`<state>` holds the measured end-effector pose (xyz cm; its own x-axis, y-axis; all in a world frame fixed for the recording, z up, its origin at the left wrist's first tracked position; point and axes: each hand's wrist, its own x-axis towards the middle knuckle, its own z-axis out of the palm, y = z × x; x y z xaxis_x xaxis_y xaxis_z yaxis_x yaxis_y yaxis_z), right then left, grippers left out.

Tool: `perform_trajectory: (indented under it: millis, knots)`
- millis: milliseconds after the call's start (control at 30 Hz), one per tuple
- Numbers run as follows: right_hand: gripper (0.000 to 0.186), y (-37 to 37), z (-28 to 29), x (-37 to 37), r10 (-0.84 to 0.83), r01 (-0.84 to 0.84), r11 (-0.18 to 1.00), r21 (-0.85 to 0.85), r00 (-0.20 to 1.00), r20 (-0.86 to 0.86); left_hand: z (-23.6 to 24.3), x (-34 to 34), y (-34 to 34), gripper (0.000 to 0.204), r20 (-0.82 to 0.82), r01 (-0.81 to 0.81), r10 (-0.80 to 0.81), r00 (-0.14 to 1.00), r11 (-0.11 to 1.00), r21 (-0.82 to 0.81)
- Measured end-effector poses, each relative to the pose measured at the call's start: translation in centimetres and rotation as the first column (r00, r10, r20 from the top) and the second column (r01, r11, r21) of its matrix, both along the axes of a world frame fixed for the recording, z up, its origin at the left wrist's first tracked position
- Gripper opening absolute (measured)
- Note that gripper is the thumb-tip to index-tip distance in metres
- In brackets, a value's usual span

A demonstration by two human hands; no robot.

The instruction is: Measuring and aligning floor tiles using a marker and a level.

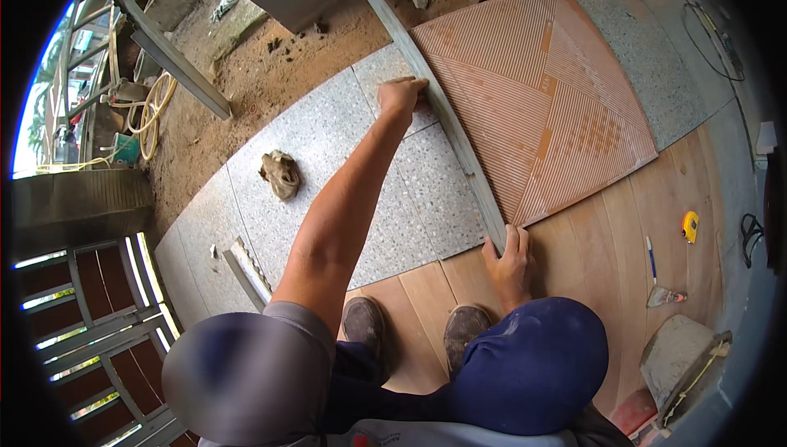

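My left hand [398,99] is closed around the far part of a long grey straightedge bar [459,144], which lies along the left edge of a large square tile [533,111] showing its ribbed terracotta back. My right hand [512,260] is closed on the bar's near end, beside that tile's lower left corner. Left of the bar are speckled grey tiles [410,209], with a crumpled tan cloth [280,175] on them. Wooden-look flooring [598,234] runs along their near edge, under my shoes.
A notched trowel [248,273] lies lower left. At right are a yellow tape measure [690,226], a pen [652,257], a scraper [664,296] and a cement-stained container [680,357]. Dirt ground [205,152], a coiled hose [156,111] and a slatted gate [94,332] surround the left side.
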<state>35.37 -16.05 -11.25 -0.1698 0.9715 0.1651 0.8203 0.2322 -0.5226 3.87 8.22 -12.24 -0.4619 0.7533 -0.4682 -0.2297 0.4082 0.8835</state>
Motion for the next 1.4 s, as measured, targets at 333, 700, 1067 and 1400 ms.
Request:
perform_trajectory:
  millis: [333, 700, 1067, 1400]
  knots:
    - [0.044, 0.3, 0.4, 0.2, 0.021, -0.021, 1.000, 0.015, 1.000, 0.006, -0.5, 0.3, 0.2, 0.038, -0.104, 0.006, -0.008, 0.995, 1.000, -0.019]
    - [0.043, 0.3, 0.1, 0.1, 0.015, -0.015, 1.000, 0.027, 1.000, 0.025, 0.0, 0.4, -0.3, 0.026, -0.097, 0.031, -0.035, 0.995, 0.999, -0.041]
    - [0.045, -0.2, -1.0, 0.2, 0.010, -0.009, 1.000, 0.007, 0.998, -0.067, 0.5, 1.0, -1.1, 0.026, -0.119, 0.045, -0.049, 0.992, 0.999, -0.029]
    - [0.047, 0.1, -0.4, 0.3, 0.024, -0.024, 1.000, -0.002, 0.999, -0.040, 0.4, 0.6, -0.7, 0.025, -0.093, 0.029, -0.033, 0.995, 0.999, -0.044]
